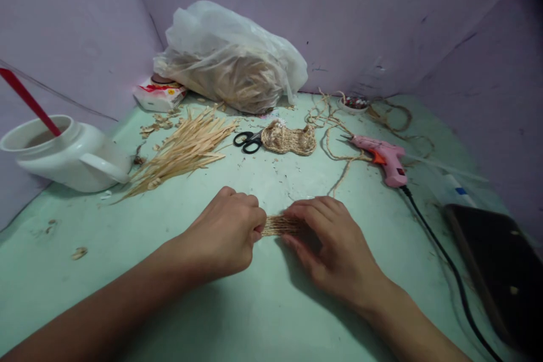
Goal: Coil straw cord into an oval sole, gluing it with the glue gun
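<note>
A small flat piece of woven straw braid (278, 225) lies on the pale green table (127, 271) between my hands. My left hand (227, 232) is curled into a fist and pinches the left end of the braid. My right hand (331, 246) presses its fingers together over the right end, covering part of it. Both hands rest on the table near its middle.
Behind my hands lie a bundle of straw strips (184, 150), black scissors (248, 140), a finished woven straw piece (289, 138), loose twine (339, 150) and a pink glue gun (384, 158) with a black cord. A white jug (70, 153) stands left, a plastic bag (231, 59) at the back, a dark tray (503, 268) right.
</note>
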The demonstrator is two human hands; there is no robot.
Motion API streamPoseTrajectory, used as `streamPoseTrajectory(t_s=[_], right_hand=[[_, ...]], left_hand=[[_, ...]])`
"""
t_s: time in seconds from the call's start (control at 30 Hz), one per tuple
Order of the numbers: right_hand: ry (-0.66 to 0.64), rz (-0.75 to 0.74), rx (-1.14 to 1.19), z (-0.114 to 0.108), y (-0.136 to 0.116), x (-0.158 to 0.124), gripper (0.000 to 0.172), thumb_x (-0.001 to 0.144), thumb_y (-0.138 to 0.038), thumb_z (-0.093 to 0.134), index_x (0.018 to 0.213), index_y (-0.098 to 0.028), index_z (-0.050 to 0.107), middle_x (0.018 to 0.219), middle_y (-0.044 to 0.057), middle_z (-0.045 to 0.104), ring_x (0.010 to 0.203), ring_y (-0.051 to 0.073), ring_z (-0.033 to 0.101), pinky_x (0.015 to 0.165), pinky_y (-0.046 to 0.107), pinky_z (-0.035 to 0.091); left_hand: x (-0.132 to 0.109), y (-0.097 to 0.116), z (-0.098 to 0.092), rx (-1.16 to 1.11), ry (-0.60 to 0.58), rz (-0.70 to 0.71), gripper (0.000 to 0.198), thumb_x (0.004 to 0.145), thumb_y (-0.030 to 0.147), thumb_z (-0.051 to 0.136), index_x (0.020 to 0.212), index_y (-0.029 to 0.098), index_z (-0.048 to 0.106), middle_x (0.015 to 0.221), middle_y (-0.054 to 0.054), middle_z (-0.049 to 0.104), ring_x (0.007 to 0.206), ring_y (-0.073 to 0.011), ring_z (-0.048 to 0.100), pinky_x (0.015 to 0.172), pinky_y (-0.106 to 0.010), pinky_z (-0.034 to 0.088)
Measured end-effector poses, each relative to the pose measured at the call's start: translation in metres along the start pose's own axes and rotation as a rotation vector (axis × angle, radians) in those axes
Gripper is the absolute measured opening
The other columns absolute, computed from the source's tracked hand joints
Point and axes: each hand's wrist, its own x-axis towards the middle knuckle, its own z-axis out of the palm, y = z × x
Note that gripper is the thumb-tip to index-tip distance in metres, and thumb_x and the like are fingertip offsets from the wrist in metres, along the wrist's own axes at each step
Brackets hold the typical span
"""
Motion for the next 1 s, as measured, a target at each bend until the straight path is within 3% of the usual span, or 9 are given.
streamPoseTrajectory(t_s=[0.13, 0.33, 0.5, 0.77, 1.0], right_hand=[[-0.067, -0.020, 0.020, 0.007, -0.004, 0.008, 0.037, 0.076, -0.014, 0.060, 0.112, -0.014, 0.055, 0.090, 0.009, 0.067, 0.084, 0.024, 0.055, 0.076, 0.041, 0.043], [-0.112, 0.006, 0.076, 0.011, -0.004, 0.010, 0.039, 0.077, -0.010, 0.055, 0.115, -0.015, 0.051, 0.088, 0.007, 0.067, 0.083, 0.022, 0.055, 0.074, 0.040, 0.046], [-0.120, 0.039, 0.095, 0.012, -0.004, 0.007, 0.040, 0.079, -0.009, 0.053, 0.118, -0.018, 0.046, 0.091, 0.006, 0.067, 0.085, 0.021, 0.057, 0.075, 0.038, 0.048], [-0.086, 0.010, 0.080, 0.016, -0.003, 0.007, 0.046, 0.078, -0.009, 0.053, 0.121, -0.019, 0.041, 0.098, 0.007, 0.066, 0.086, 0.021, 0.056, 0.076, 0.037, 0.046], [-0.111, -0.001, 0.024, 0.013, -0.006, 0.015, 0.051, 0.067, -0.006, 0.054, 0.115, -0.018, 0.044, 0.092, 0.007, 0.065, 0.088, 0.024, 0.052, 0.078, 0.042, 0.041]], left_hand=[[0.000, 0.000, 0.003, -0.003, 0.006, -0.033, 0.014, 0.077, 0.012, 0.049, 0.070, 0.018, 0.060, 0.075, -0.003, 0.058, 0.073, -0.0177, 0.053, 0.077, -0.038, 0.037], [0.000, -0.002, 0.000, -0.067, 0.004, -0.100, 0.006, 0.077, 0.019, 0.055, 0.078, 0.019, 0.060, 0.080, -0.003, 0.060, 0.077, -0.0200, 0.055, 0.078, -0.039, 0.038], [-0.001, -0.003, -0.007, -0.082, -0.032, -0.113, 0.015, 0.077, 0.029, 0.060, 0.089, 0.021, 0.065, 0.084, -0.003, 0.060, 0.083, -0.0228, 0.057, 0.082, -0.042, 0.038], [0.001, 0.004, 0.007, -0.015, 0.058, -0.081, 0.017, 0.078, 0.022, 0.054, 0.089, 0.018, 0.066, 0.085, -0.006, 0.060, 0.084, -0.0231, 0.055, 0.082, -0.044, 0.037], [0.006, 0.010, 0.012, -0.010, 0.164, -0.122, 0.016, 0.069, 0.019, 0.054, 0.080, 0.016, 0.065, 0.082, -0.007, 0.060, 0.082, -0.0233, 0.053, 0.080, -0.043, 0.039]])
